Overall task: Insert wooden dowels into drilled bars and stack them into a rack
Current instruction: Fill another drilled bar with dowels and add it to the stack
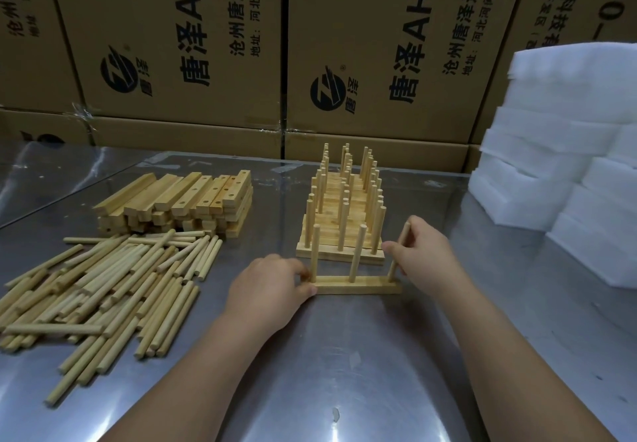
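From the head camera, I look down at a steel worktable (344, 372) that fills the lower half of the frame. Just below centre lies the drilled bar (358, 285) I am working on, flat on the table and running left to right. Three dowels stand in it: the left dowel (314, 252) and the middle dowel (357, 252) are upright, and the right dowel (400, 250) leans a little to the right.

My left hand (272, 290) is closed on the left end of the bar, thumb at its near face and fingers curled at the far side, touching the foot of the left dowel. My right hand (424, 252) grips the right dowel about its middle, fingers wrapped round the shaft, with the dowel's top showing above my knuckles and its foot at the bar's right end.

Just behind the bar, at centre frame, stands the stacked rack (341, 221) of finished bars, dowels pointing up in three rows that recede toward the back. At the left centre sits a pile of drilled bars (182, 204), holes visible on the top ones. In front of it, at the lower left, loose dowels (103, 286) lie scattered in a heap.

Cardboard boxes (172, 45) with printed lettering fill the top of the frame. White foam blocks (568, 148) are stacked at the right edge.
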